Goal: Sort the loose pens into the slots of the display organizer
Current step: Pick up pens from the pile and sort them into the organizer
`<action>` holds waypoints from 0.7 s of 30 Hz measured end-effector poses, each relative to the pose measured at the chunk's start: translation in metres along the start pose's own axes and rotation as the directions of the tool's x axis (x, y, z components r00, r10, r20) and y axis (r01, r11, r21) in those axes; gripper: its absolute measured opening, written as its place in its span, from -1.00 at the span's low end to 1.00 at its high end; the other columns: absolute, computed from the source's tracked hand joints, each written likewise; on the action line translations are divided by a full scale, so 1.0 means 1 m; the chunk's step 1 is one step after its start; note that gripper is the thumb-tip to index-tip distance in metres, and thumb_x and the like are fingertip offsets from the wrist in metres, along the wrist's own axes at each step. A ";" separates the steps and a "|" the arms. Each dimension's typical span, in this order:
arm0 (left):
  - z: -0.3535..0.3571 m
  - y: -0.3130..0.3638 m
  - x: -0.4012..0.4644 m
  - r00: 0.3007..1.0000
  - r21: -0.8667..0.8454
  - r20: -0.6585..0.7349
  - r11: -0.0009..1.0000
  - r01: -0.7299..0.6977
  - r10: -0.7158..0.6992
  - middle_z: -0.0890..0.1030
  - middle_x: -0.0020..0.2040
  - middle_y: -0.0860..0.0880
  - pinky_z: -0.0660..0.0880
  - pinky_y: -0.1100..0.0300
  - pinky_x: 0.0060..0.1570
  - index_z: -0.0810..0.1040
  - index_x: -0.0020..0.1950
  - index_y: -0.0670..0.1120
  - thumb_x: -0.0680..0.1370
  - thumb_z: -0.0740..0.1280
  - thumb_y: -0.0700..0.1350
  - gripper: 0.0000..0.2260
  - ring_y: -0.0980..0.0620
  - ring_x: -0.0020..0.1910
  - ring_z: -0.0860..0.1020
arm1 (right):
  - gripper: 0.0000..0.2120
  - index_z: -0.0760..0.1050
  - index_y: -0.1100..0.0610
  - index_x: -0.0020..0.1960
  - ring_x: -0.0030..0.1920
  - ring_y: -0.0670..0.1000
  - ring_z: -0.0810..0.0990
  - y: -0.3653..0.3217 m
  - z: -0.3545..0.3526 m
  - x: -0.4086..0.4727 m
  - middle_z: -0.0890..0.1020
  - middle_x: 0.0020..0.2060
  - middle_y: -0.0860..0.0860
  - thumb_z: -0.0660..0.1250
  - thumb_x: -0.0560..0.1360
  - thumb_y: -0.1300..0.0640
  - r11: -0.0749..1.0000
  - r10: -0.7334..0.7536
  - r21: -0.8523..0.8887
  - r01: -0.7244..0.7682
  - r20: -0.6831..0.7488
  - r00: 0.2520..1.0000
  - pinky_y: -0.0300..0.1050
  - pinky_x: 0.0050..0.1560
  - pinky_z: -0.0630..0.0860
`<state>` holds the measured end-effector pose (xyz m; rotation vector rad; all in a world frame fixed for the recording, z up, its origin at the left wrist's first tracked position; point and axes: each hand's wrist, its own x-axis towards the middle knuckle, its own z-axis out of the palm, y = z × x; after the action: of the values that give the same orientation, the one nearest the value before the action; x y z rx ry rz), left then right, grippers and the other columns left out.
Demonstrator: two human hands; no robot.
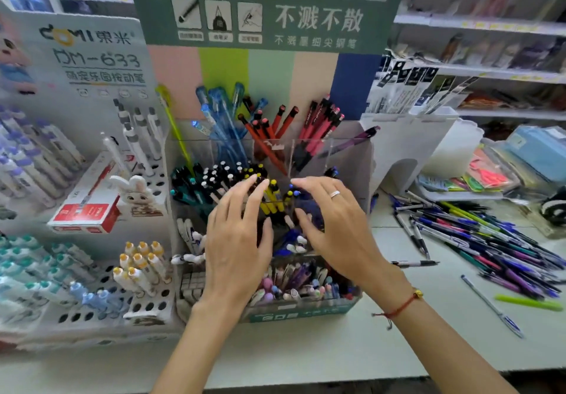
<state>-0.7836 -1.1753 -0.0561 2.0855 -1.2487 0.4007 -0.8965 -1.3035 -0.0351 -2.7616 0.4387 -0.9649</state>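
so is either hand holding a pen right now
No, the left hand and right hand hover over the display organizer with fingers spread, gripping nothing.

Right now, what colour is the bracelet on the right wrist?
Red, with a small gold bead, on the bracelet; the head view shows it.

Both forearms reached forward, side by side. The left hand [237,240] was palm down, fingers straight and slightly spread. Just beside it, the right hand [335,228] was also palm down, fingers relaxed, holding nothing.
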 end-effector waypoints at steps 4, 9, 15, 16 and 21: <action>0.018 0.047 0.009 0.978 -0.069 0.017 0.976 -0.204 0.206 0.55 0.24 0.02 0.38 0.15 0.23 0.54 0.26 -0.07 0.52 0.34 -0.13 -0.69 0.01 0.23 0.48 | -0.71 0.55 0.11 0.22 0.17 0.00 0.50 0.059 -0.048 -0.052 0.58 0.12 0.00 0.37 0.50 0.23 0.995 0.015 -0.095 -0.010 0.053 0.998 -0.14 0.19 0.44; 0.081 0.134 0.020 0.901 -0.154 0.152 0.910 -0.385 0.407 0.63 -0.01 0.05 0.43 0.18 -0.20 0.59 0.12 -0.04 0.48 0.33 -0.13 -0.78 0.03 -0.12 0.58 | -0.72 0.55 0.06 0.19 0.13 0.07 0.56 0.163 -0.098 -0.136 0.60 0.12 -0.03 0.40 0.48 0.16 0.887 0.419 -0.322 -0.331 0.259 0.870 -0.12 -0.02 0.47; 0.219 0.209 0.009 0.738 -0.206 0.572 0.934 -0.293 0.358 0.59 0.04 0.03 0.51 0.06 -0.27 0.53 0.20 -0.01 0.53 0.31 -0.17 -0.74 -0.05 -0.03 0.57 | -0.57 0.30 0.01 0.41 0.28 0.03 0.44 0.281 -0.125 -0.229 0.45 0.32 -0.02 0.24 0.57 -0.04 0.556 0.830 -0.559 -0.615 0.406 0.382 -0.08 0.06 0.45; 0.243 0.210 0.005 0.711 -0.172 0.638 0.955 -0.243 0.296 0.55 0.14 0.04 0.49 0.05 -0.14 0.48 0.28 0.00 0.56 0.25 -0.16 -0.71 -0.04 0.08 0.52 | -0.54 0.28 0.04 0.40 0.28 0.04 0.44 0.292 -0.126 -0.243 0.44 0.32 0.00 0.27 0.56 -0.06 0.507 0.858 -0.572 -0.645 0.407 0.313 -0.08 0.05 0.45; 0.329 0.211 -0.018 0.625 0.008 0.774 0.985 -0.171 0.102 0.45 0.29 -0.04 0.39 0.06 0.04 0.41 0.33 -0.07 0.56 0.22 -0.20 -0.67 -0.08 0.22 0.43 | -0.54 0.29 0.06 0.33 0.18 0.06 0.48 0.333 -0.124 -0.293 0.43 0.23 0.03 0.32 0.52 -0.09 0.458 0.860 -0.577 -0.676 0.481 0.172 -0.08 -0.11 0.42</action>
<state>-0.9993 -1.4540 -0.2259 2.3162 -1.9056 -0.4793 -1.2644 -1.5280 -0.1973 -2.1640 1.6490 0.5233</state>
